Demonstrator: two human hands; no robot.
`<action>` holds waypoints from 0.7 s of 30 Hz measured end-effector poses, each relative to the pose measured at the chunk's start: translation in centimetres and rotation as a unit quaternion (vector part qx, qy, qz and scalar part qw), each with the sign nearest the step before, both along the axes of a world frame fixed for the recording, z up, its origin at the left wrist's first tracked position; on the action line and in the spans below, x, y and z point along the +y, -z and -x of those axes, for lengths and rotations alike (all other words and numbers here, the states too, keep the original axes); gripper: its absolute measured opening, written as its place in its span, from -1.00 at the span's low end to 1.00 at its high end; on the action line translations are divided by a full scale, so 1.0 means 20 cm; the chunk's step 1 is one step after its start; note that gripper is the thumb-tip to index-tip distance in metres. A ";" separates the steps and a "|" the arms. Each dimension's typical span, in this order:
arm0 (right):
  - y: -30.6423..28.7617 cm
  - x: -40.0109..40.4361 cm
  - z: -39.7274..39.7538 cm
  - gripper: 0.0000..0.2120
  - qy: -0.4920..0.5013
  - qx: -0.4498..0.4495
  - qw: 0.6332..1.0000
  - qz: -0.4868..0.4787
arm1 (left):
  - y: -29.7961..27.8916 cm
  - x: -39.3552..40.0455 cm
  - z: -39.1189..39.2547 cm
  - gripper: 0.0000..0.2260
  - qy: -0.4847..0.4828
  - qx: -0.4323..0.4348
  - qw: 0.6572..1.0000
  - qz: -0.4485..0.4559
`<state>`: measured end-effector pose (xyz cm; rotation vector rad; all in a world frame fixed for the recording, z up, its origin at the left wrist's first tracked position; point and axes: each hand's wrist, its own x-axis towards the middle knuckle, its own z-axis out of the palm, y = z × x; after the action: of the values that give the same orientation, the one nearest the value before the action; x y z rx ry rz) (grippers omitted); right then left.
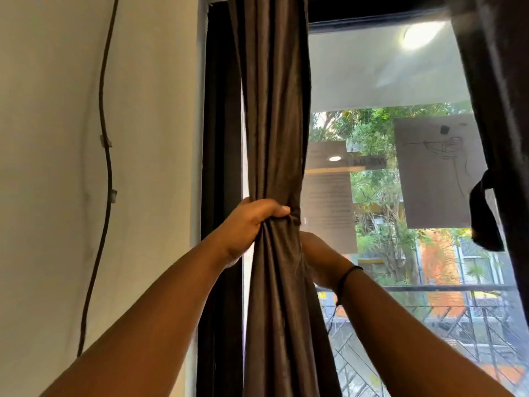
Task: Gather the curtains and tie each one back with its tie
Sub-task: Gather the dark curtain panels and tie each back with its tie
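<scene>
A dark brown curtain [274,110] hangs bunched into a narrow column at the window's left side. My left hand [252,224] is wrapped round the bundle at its pinched waist, fingers closed over the front. My right hand [317,253] reaches behind the curtain from the right; its fingers are hidden by the fabric. A narrow dark band, which may be the tie [296,216], shows at the pinch just right of my left fingertips. A second dark curtain [503,110] hangs at the right edge, with a dark knotted tie [483,213] on it.
A white wall [57,167] with a dark cable [107,167] clipped to it is on the left. The window glass [386,81] carries taped paper sheets [435,173]. A black window frame [221,138] stands behind the left curtain. A balcony railing [429,287] lies outside.
</scene>
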<state>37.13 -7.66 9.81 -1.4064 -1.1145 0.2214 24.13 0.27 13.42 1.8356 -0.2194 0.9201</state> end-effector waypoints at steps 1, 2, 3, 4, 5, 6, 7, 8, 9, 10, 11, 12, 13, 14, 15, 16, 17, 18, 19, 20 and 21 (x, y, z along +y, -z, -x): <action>-0.01 0.02 0.04 -0.83 -0.008 -0.013 1.000 -0.005 | -0.02 -0.02 0.01 -0.35 -0.024 0.030 0.999 -0.026; -0.04 0.02 0.07 -0.81 -0.013 -0.020 1.000 -0.003 | -0.03 -0.03 0.01 -0.35 -0.043 0.056 0.996 -0.045; -0.07 0.01 0.09 -0.80 -0.013 -0.034 0.999 0.005 | -0.04 -0.03 0.01 -0.43 -0.063 0.072 0.994 -0.056; -0.10 0.00 0.08 -0.80 -0.004 -0.062 0.998 0.021 | -0.05 -0.04 0.03 -0.56 -0.087 0.073 0.991 -0.068; -0.14 -0.02 0.07 -0.82 0.015 -0.089 0.995 0.048 | -0.06 -0.04 0.04 -0.67 -0.132 0.065 0.985 -0.092; -0.18 -0.05 0.06 -0.87 0.042 -0.112 0.990 0.077 | -0.07 -0.03 0.05 -0.70 -0.189 0.061 0.971 -0.136; -0.23 -0.09 0.05 -0.89 0.068 -0.115 0.987 0.092 | -0.07 -0.02 0.07 -0.66 -0.275 0.072 0.936 -0.208; -0.28 -0.16 0.04 -0.86 0.094 -0.105 0.986 0.090 | -0.06 -0.02 0.09 -0.61 -0.376 0.093 0.874 -0.293; -0.34 -0.22 0.04 -0.87 0.101 -0.078 0.990 0.058 | -0.06 -0.01 0.11 -0.56 -0.469 0.104 0.796 -0.367; -0.40 -0.26 0.04 -0.86 0.080 -0.048 0.996 0.010 | -0.05 -0.01 0.12 -0.53 -0.536 0.106 0.729 -0.412; -0.46 -0.30 0.05 -0.74 0.048 -0.021 0.998 -0.033 | -0.05 -0.01 0.12 -0.52 -0.576 0.111 0.686 -0.431; -0.52 -0.32 0.07 -0.56 0.019 -0.003 0.999 -0.050 | -0.04 -0.03 0.12 -0.53 -0.598 0.112 0.664 -0.435; -0.57 -0.33 0.10 -0.41 0.007 -0.016 0.999 -0.043 | -0.04 -0.04 0.11 -0.54 -0.606 0.112 0.656 -0.436; -0.61 -0.30 0.15 -0.32 0.017 -0.052 0.998 -0.020 | -0.04 -0.07 0.11 -0.56 -0.609 0.105 0.650 -0.441; -0.64 -0.26 0.21 -0.29 0.036 -0.095 0.995 0.011 | -0.03 -0.09 0.10 -0.57 -0.610 0.098 0.645 -0.449; -0.66 -0.22 0.27 -0.29 0.055 -0.132 0.989 0.034 | -0.02 -0.11 0.09 -0.56 -0.610 0.087 0.641 -0.457; -0.67 -0.17 0.32 -0.35 0.073 -0.156 0.984 0.043 | -0.01 -0.14 0.08 -0.53 -0.611 0.072 0.639 -0.461; -0.68 -0.13 0.35 -0.48 0.091 -0.167 0.981 0.037 | 0.00 -0.16 0.09 -0.51 -0.610 0.052 0.641 -0.464; -0.69 -0.09 0.36 -0.62 0.107 -0.169 0.980 0.023 | 0.01 -0.17 0.10 -0.48 -0.608 0.034 0.643 -0.466; -0.69 -0.05 0.37 -0.73 0.121 -0.167 0.979 0.009 | 0.01 -0.17 0.12 -0.45 -0.606 0.023 0.647 -0.463; -0.68 -0.03 0.37 -0.81 0.133 -0.166 0.977 -0.003 | 0.01 -0.15 0.14 -0.43 -0.600 0.020 0.658 -0.455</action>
<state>29.67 -8.24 23.50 -1.6071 -1.1771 -0.2182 21.25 -2.65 13.21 2.9729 0.8721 1.8723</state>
